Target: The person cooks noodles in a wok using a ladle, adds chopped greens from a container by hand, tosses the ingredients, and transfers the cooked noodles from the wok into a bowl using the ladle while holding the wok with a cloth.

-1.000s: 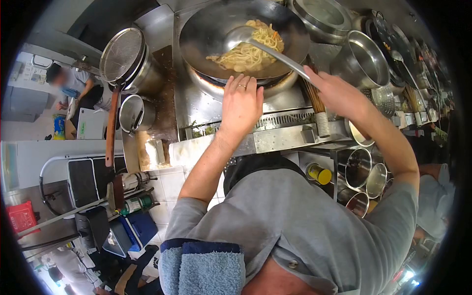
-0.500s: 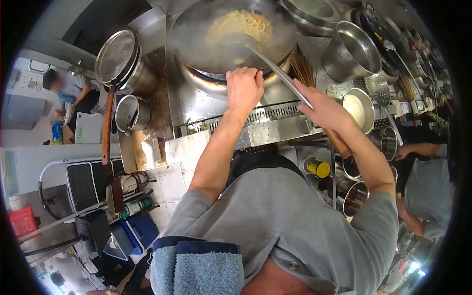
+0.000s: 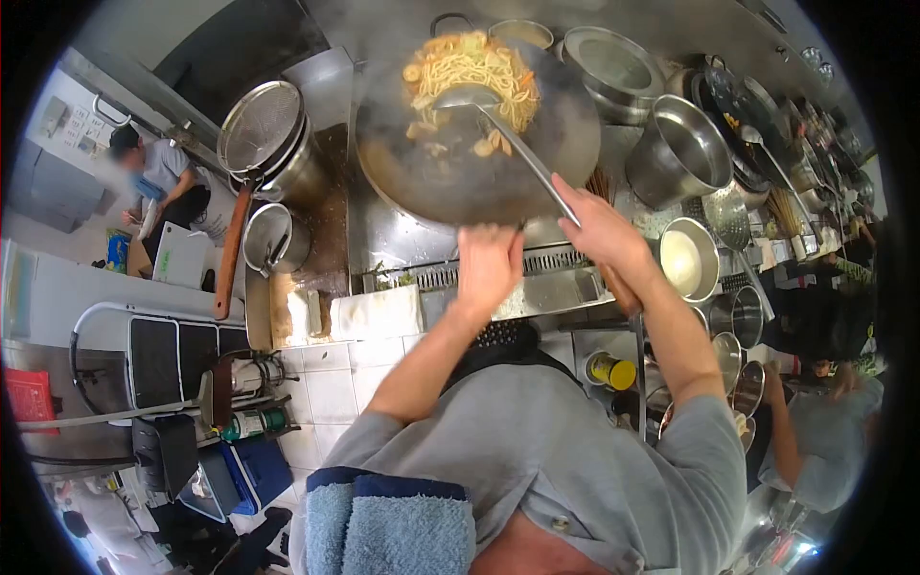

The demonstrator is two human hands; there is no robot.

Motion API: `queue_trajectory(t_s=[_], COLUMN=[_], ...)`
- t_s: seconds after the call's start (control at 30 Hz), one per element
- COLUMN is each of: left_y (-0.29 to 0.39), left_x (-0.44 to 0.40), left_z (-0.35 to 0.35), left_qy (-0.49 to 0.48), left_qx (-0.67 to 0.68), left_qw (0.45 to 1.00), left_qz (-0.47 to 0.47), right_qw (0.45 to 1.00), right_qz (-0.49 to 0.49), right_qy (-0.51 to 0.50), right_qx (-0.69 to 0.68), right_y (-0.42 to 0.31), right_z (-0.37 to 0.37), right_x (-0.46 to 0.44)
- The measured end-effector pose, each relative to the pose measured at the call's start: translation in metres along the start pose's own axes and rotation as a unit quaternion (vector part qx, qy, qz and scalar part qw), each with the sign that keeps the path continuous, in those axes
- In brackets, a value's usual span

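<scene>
A wok (image 3: 402,177) with a pile of noodles (image 3: 489,69) steams over the stove. The noodles lie against its far side, with pale pieces scattered below them. My left hand (image 3: 490,266) is closed in a fist at the near rim, on the wok's handle, which the fingers mostly hide. In my right hand (image 3: 606,233) is the long metal shaft of a ladle (image 3: 525,151). The ladle's bowl rests at the near edge of the noodles. A wooden lower end of the shaft shows beneath the right hand.
Left stand a strainer (image 3: 261,129) over a pot and a small metal pot (image 3: 276,238). To the right are a deep steel pot (image 3: 678,153), a bowl of pale liquid (image 3: 688,264) and a bamboo brush (image 3: 600,184). A co-worker (image 3: 832,446) stands at the right.
The wok has tipped toward me, its near rim lower and the far side raised. The noodles have slid to the far side. My left hand has moved down with the rim.
</scene>
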State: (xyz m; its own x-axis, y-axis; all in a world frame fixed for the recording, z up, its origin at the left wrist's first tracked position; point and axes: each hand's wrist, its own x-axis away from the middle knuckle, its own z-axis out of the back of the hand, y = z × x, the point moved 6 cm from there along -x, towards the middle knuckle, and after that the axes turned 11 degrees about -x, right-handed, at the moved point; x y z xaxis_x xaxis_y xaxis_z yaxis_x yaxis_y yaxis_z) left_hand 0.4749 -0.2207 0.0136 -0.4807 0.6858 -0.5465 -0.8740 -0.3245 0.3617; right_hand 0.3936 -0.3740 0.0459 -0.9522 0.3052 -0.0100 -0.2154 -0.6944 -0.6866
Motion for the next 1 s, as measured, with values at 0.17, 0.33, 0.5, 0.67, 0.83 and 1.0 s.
queue_trajectory(t_s=[0.17,0.33,0.5,0.67,0.83,1.0], left_y=[0.011,-0.007,-0.016,0.000,-0.004,-0.038], left_x=[-0.003,-0.044,-0.056,0.003,-0.024,-0.065], left_z=[0.016,0.022,0.009,0.006,0.009,-0.018], left_qy=[0.019,0.023,-0.003,-0.003,0.006,-0.018], left_qx=[0.016,-0.002,0.023,0.028,0.011,0.029], left_qw=[1.000,1.000,1.000,1.000,1.000,0.999], left_qz=[-0.003,0.005,-0.015,-0.003,-0.013,-0.020], right_qw=[1.000,0.941,0.992,1.000,0.984,0.902], right_qz=[-0.003,-0.274,-0.073,0.004,-0.090,-0.151], right_qy=[0.000,-0.166,-0.106,0.003,0.018,0.131], right_qx=[-0.021,-0.108,0.011,-0.004,-0.153,-0.384], right_y=[-0.019,-0.058,-0.027,-0.004,-0.021,0.001], right_z=[0.020,0.055,0.034,0.009,0.032,0.022], right_x=[0.032,0.076,0.050,0.027,0.068,0.070])
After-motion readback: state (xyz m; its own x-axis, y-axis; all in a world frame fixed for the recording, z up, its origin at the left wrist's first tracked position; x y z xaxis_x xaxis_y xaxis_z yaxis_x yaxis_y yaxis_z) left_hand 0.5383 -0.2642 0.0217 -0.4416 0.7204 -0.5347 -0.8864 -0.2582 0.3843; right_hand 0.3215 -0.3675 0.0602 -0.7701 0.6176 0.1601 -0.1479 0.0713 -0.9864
